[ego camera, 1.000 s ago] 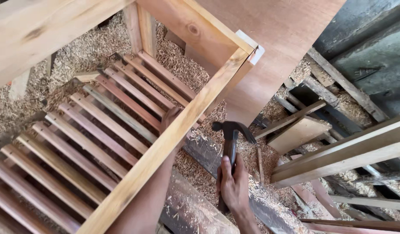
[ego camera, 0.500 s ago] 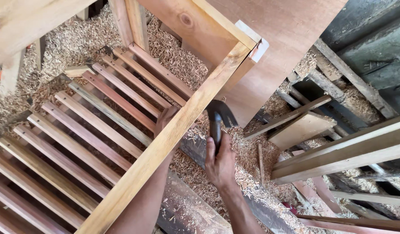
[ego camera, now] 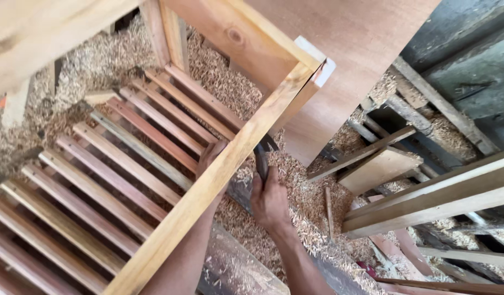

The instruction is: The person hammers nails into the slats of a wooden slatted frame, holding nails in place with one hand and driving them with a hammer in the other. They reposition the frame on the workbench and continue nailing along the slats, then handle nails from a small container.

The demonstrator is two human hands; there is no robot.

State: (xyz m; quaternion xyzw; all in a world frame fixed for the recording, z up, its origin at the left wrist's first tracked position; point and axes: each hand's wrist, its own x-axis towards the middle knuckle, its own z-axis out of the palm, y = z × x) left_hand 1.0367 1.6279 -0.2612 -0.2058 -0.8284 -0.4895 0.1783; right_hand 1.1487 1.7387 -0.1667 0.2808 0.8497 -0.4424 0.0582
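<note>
My right hand grips the dark handle of a claw hammer. The hammer's head sits right against the outer side of the frame's pale diagonal rail and is partly hidden by it. My left forearm passes under that rail. Only the fingers of my left hand show on its inner side, resting by the rail above the slats. Whether those fingers hold anything is hidden. The rail belongs to a wooden frame with a row of reddish and pale slats inside it.
Wood shavings cover the ground. A large brown plywood sheet leans at the upper right. Loose boards and timber beams lie at the right, and a thick post stands at the frame's far side.
My right hand has swung the hammer up and left, from the open shavings to the frame's rail. The hammer head is now partly hidden behind the rail. The left hand has stayed put.
</note>
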